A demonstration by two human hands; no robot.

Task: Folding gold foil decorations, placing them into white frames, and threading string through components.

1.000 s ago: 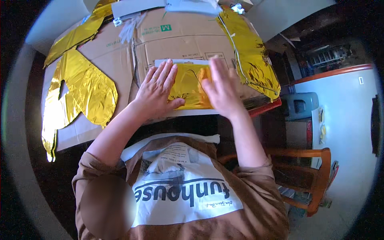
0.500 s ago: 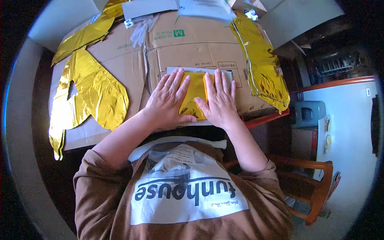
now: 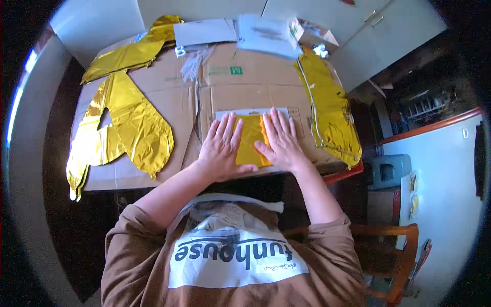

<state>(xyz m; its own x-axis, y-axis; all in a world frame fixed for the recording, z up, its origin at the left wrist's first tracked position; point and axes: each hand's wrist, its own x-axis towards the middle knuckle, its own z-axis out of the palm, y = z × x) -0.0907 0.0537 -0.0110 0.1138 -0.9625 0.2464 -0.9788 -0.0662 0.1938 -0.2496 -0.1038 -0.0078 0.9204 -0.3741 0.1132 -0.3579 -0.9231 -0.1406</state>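
Observation:
A folded piece of gold foil lies at the front of the cardboard, on top of a pale card whose far edge shows. My left hand rests flat on its left side, fingers stretched out and thumb pointing inward. On its right side my right hand presses down, palm low and fingers extended. An orange-looking foil edge runs along the inner side of my right hand. Both hands cover the outer parts of the folded foil, leaving its middle strip visible.
Flat cardboard covers the table. A gold letter-shaped foil balloon lies left, another gold foil piece right. White cards, thin clear strips, a clear plastic bag and a small open box sit along the back.
The view has shifted, so the table sits lower in the picture. Both hands stay flat on the folded foil, with little visible movement against it.

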